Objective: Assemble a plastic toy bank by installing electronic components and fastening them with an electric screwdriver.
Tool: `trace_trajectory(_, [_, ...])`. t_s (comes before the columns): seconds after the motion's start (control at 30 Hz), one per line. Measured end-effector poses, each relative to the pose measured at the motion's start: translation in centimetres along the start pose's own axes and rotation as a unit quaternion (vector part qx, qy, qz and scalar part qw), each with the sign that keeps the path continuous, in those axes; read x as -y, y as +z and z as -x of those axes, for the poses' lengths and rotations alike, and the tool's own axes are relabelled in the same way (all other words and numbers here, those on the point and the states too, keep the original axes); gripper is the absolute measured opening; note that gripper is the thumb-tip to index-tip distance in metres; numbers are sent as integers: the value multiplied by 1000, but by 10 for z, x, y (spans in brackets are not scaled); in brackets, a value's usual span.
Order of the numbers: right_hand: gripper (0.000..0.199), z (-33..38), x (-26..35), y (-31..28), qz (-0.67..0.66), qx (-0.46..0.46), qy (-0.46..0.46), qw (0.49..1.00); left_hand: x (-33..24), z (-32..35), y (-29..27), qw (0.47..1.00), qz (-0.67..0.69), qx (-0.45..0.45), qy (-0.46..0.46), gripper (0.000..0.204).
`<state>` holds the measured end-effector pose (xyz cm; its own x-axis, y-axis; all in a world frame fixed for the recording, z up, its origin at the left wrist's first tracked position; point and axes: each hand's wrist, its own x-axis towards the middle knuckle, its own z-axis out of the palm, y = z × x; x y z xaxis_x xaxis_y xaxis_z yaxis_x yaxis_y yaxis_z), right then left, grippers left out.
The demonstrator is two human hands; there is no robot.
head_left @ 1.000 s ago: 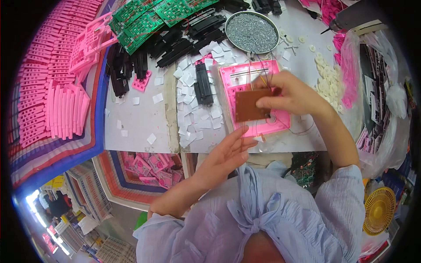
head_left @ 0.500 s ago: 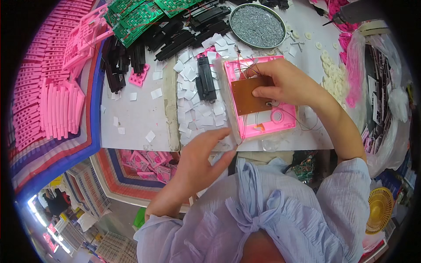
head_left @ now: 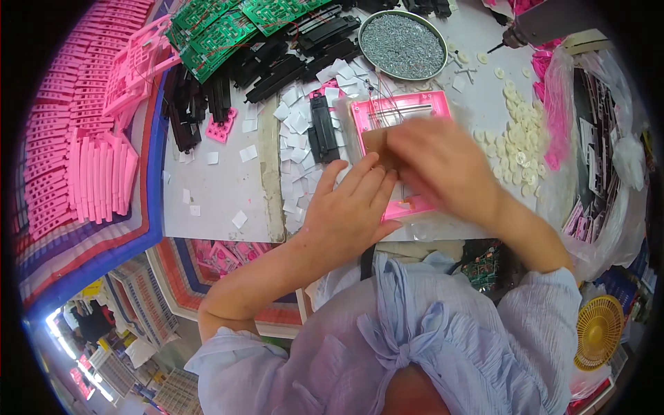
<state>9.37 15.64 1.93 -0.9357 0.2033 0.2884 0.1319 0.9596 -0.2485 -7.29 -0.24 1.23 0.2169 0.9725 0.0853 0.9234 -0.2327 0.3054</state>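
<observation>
A pink plastic housing (head_left: 361,114) lies in front of me on the table, open side up, with thin wires running over its upper part. Over it sits a brown circuit board (head_left: 375,141), mostly covered by my hands. My right hand (head_left: 449,166), smeared by motion, is closed on the board from the right. My left hand (head_left: 349,204) reaches across the housing's left side, fingers stretched out and tips near the board's lower edge; whether they touch it is hard to see. A black plastic part (head_left: 322,128) stands left of the housing among white square pads (head_left: 294,149).
A round tray of screws (head_left: 403,45) stands at the back, near a power screwdriver (head_left: 526,34). Cream discs (head_left: 519,155) lie at right. Green circuit boards (head_left: 214,38) and black parts (head_left: 277,72) are piled back left. Pink parts (head_left: 100,176) fill a striped bin.
My left hand has moved right and up, onto the housing. My right hand has shifted slightly down, and the board now shows less and looks tilted.
</observation>
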Motion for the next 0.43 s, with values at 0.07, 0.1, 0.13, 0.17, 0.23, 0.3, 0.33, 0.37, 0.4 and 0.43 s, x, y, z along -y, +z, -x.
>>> trace_trajectory(0.07, [45,19,16,6,38,61,-21,997,0,-1,0,1000,2,4,-2,67])
trace_trajectory(0.1, [45,20,20,4,25,68,-8,997,0,-1,1,1000,3,6,-2,68])
trace_trajectory(0.13, [46,18,22,-1,15,74,4,997,0,-2,0,1000,12,8,-7,67])
trace_trajectory(0.17, [46,16,23,-3,5,79,16,997,0,-3,-1,1000,20,10,-12,67])
trace_trajectory(0.23, [46,12,22,-5,10,103,5,995,2,-4,-3,999,33,11,-14,66])
trace_trajectory(0.3, [48,11,23,-7,40,123,-8,992,5,-6,-6,999,42,10,-9,64])
trace_trajectory(0.33, [48,12,26,-6,70,131,-14,989,9,-10,-11,996,66,55,-14,62])
trace_trajectory(0.37, [49,13,28,-5,100,140,-20,985,12,-15,-19,991,88,99,-19,61])
trace_trajectory(0.4, [50,14,30,-3,95,136,-14,986,15,-21,-29,983,111,144,-23,60])
trace_trajectory(0.43, [51,15,32,-1,92,131,-10,987,16,-25,-31,984,107,139,-19,60])
